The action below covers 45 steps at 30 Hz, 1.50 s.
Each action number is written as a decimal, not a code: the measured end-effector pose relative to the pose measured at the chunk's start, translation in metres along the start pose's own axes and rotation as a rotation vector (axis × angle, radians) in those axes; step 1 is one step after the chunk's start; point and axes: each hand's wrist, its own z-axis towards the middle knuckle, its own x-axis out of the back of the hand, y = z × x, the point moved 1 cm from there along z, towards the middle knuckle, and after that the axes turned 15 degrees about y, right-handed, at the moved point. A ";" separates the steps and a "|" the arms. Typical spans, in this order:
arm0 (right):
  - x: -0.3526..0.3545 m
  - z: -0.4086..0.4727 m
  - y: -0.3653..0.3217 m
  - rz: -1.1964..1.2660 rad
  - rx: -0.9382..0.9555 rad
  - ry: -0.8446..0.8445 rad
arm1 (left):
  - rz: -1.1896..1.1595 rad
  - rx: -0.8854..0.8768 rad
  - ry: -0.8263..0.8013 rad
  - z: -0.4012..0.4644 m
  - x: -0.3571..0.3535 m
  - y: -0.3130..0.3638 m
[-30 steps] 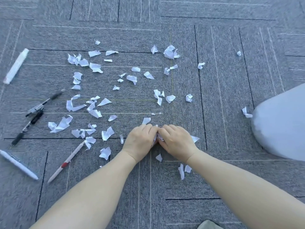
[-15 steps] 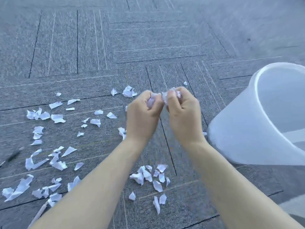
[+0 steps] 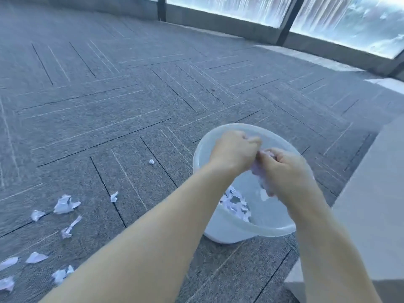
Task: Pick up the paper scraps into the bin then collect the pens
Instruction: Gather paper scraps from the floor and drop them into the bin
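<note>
Hands: left hand (image 3: 235, 150) and right hand (image 3: 282, 169) bunched together over the bin (image 3: 220, 228), both closed around a wad of paper scraps (image 3: 263, 186).
Handling: scraps likely weightless, limp, prone to drifting; best cupped from underneath.
Look: white, torn, crumpled.
Location: some in the bin, more scattered on the carpet (image 3: 109, 106) at left.

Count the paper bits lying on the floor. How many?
9. One scrap sits alone left of the bin, one lies nearer, and seven cluster at the bottom left. The left arm may hide more.
</note>
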 end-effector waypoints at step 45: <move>-0.353 -0.080 0.074 -0.274 0.764 -0.619 | 0.666 0.368 0.258 -0.009 0.212 -0.385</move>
